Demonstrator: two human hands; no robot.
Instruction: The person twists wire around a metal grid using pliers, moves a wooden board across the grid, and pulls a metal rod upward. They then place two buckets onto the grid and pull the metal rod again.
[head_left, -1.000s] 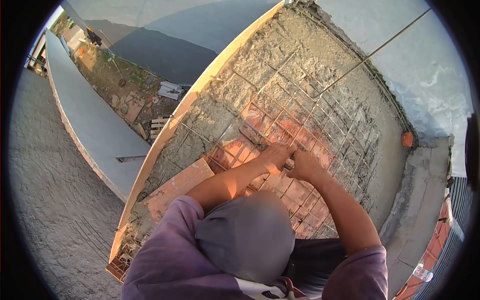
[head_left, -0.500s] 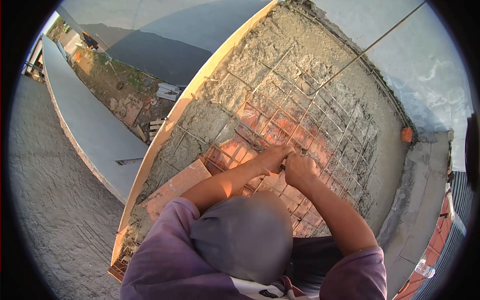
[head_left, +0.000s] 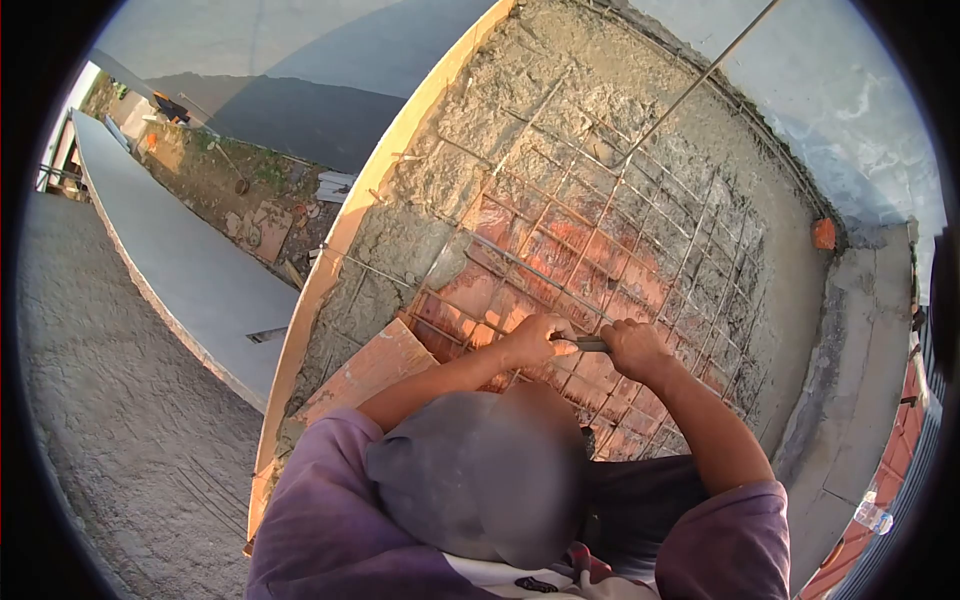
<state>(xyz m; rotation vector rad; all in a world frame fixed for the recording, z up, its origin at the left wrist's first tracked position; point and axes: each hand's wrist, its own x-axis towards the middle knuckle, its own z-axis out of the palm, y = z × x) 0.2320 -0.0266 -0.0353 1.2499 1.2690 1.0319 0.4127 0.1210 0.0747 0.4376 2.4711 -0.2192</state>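
My left hand point(head_left: 538, 340) is closed, its fingers pinched at the left end of a short dark hand tool point(head_left: 588, 344). At the tool's other end, the fingers of my right hand point(head_left: 638, 350) are wrapped round it. The tool lies almost level between the two hands; its exact kind is too small to make out. Both hands are just above a grid of steel reinforcing bars point(head_left: 540, 277). Beneath the bars lies a reddish-orange surface, partly covered by grey wet concrete point(head_left: 450, 160). A dark cap point(head_left: 470, 470) hides part of the grid below the hands.
A wooden form board point(head_left: 345, 210) edges the concrete on the left. A reddish flat slab point(head_left: 372, 372) lies near my left forearm. One long rod point(head_left: 700, 80) slants up from the grid. An orange block point(head_left: 823, 234) sits by the right wall, near a concrete ledge point(head_left: 850, 350).
My hands have moved apart and slightly lower in view, with the right hand shifting right. The dark tool, mostly hidden before, now shows between them. The whole view has shifted a little.
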